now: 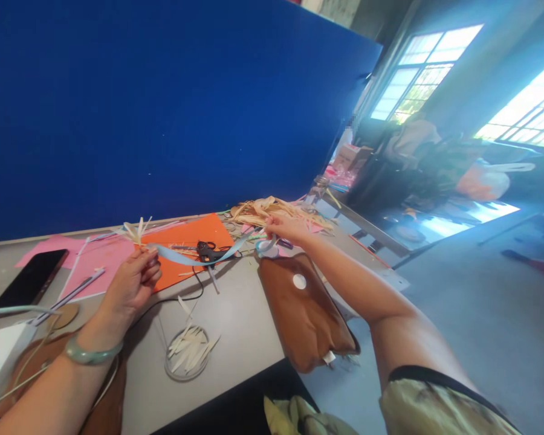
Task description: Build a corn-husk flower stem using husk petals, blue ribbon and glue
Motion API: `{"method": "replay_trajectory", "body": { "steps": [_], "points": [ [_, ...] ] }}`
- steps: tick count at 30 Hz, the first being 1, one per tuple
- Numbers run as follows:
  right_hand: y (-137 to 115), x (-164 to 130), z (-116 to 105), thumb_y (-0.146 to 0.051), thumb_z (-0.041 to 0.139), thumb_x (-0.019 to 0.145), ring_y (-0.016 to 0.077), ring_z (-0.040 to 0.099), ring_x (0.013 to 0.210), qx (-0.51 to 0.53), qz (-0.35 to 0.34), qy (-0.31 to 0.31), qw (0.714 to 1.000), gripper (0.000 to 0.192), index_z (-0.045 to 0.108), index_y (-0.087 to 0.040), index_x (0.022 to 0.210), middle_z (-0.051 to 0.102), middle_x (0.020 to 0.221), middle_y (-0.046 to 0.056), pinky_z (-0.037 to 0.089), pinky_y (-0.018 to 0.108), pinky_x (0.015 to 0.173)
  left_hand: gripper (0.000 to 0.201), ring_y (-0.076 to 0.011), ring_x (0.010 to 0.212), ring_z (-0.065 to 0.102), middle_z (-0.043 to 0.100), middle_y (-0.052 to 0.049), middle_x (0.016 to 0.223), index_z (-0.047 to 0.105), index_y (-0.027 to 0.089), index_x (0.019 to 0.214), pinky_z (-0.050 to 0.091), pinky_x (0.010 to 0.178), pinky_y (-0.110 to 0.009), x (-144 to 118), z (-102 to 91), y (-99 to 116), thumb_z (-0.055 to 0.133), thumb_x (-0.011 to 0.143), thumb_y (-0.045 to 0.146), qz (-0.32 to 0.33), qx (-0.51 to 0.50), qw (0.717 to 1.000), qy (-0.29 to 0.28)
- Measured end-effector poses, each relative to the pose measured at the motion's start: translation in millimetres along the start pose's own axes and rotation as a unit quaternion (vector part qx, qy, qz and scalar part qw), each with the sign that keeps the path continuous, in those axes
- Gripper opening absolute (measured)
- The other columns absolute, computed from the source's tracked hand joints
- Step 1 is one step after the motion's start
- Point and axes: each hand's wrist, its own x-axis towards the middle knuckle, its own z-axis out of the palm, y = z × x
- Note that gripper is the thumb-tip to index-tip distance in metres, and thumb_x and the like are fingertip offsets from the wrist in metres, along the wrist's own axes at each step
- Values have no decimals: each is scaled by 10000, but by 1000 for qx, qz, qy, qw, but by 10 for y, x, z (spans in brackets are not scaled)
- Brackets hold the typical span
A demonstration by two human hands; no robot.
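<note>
My left hand (133, 281) pinches a small bundle of pale straw strips (136, 231) together with one end of a light blue ribbon (194, 257). The ribbon stretches rightward over the table to my right hand (286, 228), which grips its other end, where it curls into a loop. My right hand hovers just in front of a heap of dried straw (272, 211). A green bangle sits on my left wrist.
Orange paper (194, 238) and pink paper (90, 257) lie under the ribbon, with black scissors (207, 249) on the orange sheet. A brown pouch (303, 314) overhangs the table edge. A dish of pale strips (188, 356), a phone (29, 278) and a blue partition (163, 109) surround.
</note>
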Motion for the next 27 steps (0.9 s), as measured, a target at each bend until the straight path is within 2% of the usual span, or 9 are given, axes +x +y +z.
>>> {"method": "replay_trajectory", "body": {
  "steps": [2, 4, 7, 9, 12, 15, 18, 23, 27],
  "points": [
    [-71, -26, 77, -339, 661, 806, 130, 587, 575, 25, -9, -7, 1000, 182, 584, -174, 802, 654, 638, 16, 420, 225, 525, 352, -3, 334, 298, 393, 114, 478, 466, 167, 641, 250, 306, -115, -6, 10, 7, 817, 626, 143, -1, 1, 1000, 0],
    [-153, -70, 141, -376, 678, 811, 144, 638, 658, 59, -33, -45, 997, 246, 598, -179, 936, 698, 738, 27, 462, 232, 574, 363, -2, 331, 293, 391, 115, 478, 455, 170, 637, 246, 304, -117, -10, 16, 12, 818, 628, 145, -2, 2, 1000, -1],
    [-272, -125, 157, -379, 735, 783, 177, 684, 939, 78, -86, -218, 969, 451, 600, -192, 1171, 732, 1034, 71, 517, 266, 770, 364, -5, 333, 295, 382, 115, 476, 447, 172, 634, 244, 305, -117, -12, 13, 17, 811, 638, 145, -2, 3, 1000, 0],
    [-329, -125, 117, -363, 740, 784, 191, 662, 1059, 40, -101, -281, 954, 519, 590, -191, 1250, 704, 1170, 91, 505, 279, 864, 353, -6, 335, 298, 376, 114, 475, 448, 171, 630, 248, 309, -116, -10, 7, 18, 799, 652, 148, -1, 2, 1000, -3],
    [-360, -64, 47, -281, 685, 816, 195, 664, 1018, -56, -113, -207, 970, 449, 609, -168, 1244, 693, 1192, 107, 501, 261, 815, 338, -7, 335, 295, 377, 108, 471, 444, 170, 614, 251, 312, -121, -3, -2, 19, 777, 665, 136, 2, -1, 1000, -11],
    [-324, 29, 39, -173, 637, 800, 176, 658, 815, -224, -137, -132, 956, 263, 706, -144, 1052, 737, 979, 85, 459, 240, 688, 310, -8, 327, 282, 373, 107, 461, 446, 169, 604, 247, 311, -129, 1, 0, 23, 744, 659, 105, 3, -11, 1000, -12],
    [-251, 113, 112, -96, 642, 753, 180, 639, 765, -310, -166, -132, 927, 196, 746, -139, 913, 741, 874, 71, 430, 248, 681, 271, -9, 322, 283, 380, 98, 448, 448, 166, 579, 252, 314, -135, -8, 17, 37, 702, 632, 86, 5, -26, 1000, -7],
    [-183, 179, 333, -71, 698, 707, 230, 614, 998, -320, -231, -164, 904, 299, 769, -174, 978, 719, 1037, 91, 417, 283, 848, 184, -19, 319, 299, 414, 75, 443, 458, 163, 546, 289, 334, -158, -41, 40, 73, 624, 580, 92, -1, -43, 999, 6],
    [-188, 173, 501, -101, 717, 702, 217, 593, 931, -321, -256, -185, 893, 194, 779, -178, 868, 701, 923, 81, 395, 285, 831, 125, -24, 321, 298, 430, 81, 459, 492, 165, 591, 307, 356, -163, -49, 35, 87, 587, 552, 95, 3, -52, 999, 3]
  ]
}}
